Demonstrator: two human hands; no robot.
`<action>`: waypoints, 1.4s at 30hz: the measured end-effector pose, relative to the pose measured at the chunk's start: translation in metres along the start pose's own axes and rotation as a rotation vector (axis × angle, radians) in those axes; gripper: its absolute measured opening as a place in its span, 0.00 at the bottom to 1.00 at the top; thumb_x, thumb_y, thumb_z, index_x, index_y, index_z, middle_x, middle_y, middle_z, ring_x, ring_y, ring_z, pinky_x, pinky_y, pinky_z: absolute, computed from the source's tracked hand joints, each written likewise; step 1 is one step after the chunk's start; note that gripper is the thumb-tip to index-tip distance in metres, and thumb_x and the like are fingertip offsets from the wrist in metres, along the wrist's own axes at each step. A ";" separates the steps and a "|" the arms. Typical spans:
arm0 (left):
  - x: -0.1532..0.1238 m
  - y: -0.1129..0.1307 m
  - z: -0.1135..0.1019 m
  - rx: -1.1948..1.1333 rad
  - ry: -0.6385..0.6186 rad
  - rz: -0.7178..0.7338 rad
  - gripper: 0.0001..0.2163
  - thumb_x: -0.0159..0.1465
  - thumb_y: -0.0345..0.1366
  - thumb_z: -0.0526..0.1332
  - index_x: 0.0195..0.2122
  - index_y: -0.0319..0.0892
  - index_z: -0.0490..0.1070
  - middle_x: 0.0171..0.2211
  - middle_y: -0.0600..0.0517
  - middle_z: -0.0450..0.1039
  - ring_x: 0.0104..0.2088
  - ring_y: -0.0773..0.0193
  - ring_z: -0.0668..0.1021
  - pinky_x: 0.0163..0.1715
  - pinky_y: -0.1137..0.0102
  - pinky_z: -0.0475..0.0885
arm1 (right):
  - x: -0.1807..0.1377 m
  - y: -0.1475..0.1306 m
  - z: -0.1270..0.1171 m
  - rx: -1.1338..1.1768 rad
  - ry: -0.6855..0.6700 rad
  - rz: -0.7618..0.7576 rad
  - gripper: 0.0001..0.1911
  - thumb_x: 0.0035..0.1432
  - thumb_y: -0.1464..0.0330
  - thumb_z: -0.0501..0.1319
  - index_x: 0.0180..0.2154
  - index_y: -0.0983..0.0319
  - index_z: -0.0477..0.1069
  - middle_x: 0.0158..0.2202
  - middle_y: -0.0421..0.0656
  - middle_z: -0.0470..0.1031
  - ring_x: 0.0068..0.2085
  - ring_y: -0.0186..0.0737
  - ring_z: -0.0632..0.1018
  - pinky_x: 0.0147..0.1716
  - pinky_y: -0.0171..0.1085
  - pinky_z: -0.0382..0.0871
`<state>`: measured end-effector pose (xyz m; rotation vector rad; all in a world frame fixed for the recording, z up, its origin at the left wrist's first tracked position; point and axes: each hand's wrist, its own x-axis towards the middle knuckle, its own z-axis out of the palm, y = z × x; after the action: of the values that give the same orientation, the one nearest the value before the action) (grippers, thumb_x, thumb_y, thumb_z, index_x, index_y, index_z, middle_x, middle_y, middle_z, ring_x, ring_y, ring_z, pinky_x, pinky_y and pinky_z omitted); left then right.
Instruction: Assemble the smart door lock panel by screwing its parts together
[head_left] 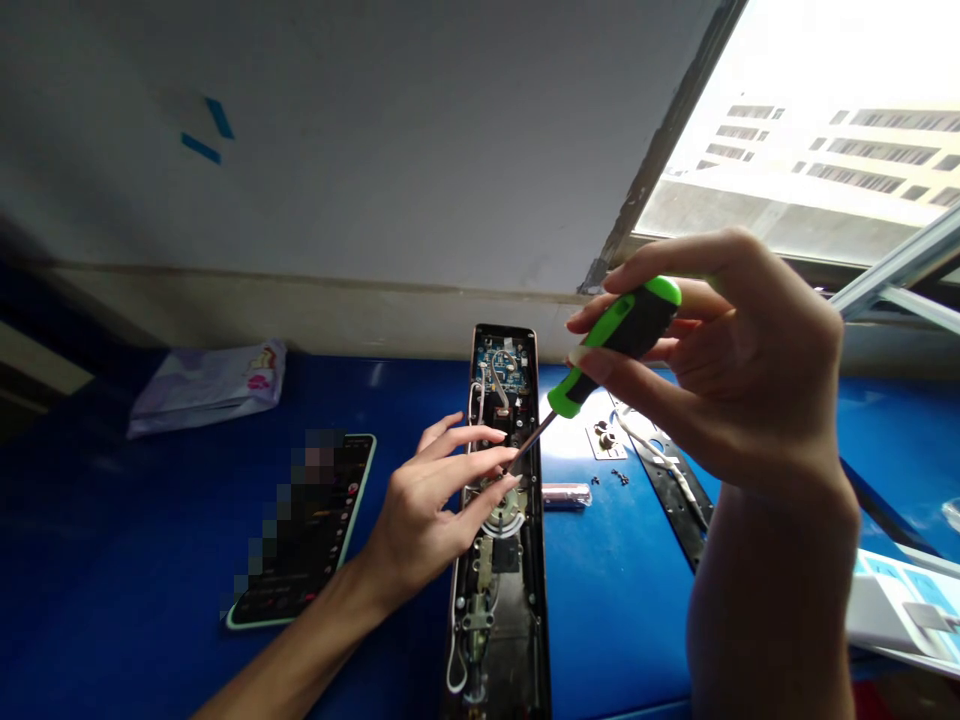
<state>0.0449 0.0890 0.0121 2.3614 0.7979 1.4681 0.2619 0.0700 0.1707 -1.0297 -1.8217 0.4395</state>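
My right hand [720, 350] grips a green and black screwdriver [626, 335] by its handle, with the shaft slanting down to the left. Its tip reaches the fingertips of my left hand [442, 490], whose thumb and index finger are pinched together. Whatever small thing they hold there is hidden. Beneath both hands lies an opened electronic door lock [514, 620], a long dark housing with wires and metal parts inside. A blue circuit board [504, 370] sits at its far end. My left hand rests over the round mechanism [502, 515] in the middle.
On the blue table [600, 620], a phone [315, 540] lies left and a purple-white packet [210, 385] farther back. Right of the lock are a wrapped cylinder [568, 496], loose screws [619, 477], a small plate with knobs [604, 438] and a black panel with cable [682, 500].
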 end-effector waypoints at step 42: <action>-0.001 0.002 -0.001 0.067 0.013 -0.016 0.09 0.68 0.30 0.70 0.49 0.43 0.79 0.46 0.47 0.85 0.55 0.53 0.82 0.57 0.56 0.79 | 0.000 0.014 0.011 0.090 -0.067 -0.144 0.25 0.60 0.74 0.73 0.56 0.48 0.77 0.50 0.39 0.83 0.46 0.46 0.87 0.46 0.46 0.89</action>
<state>0.0444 0.0866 0.0128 2.3899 0.8807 1.4737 0.2590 0.0801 0.1563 -0.8255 -1.9030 0.4691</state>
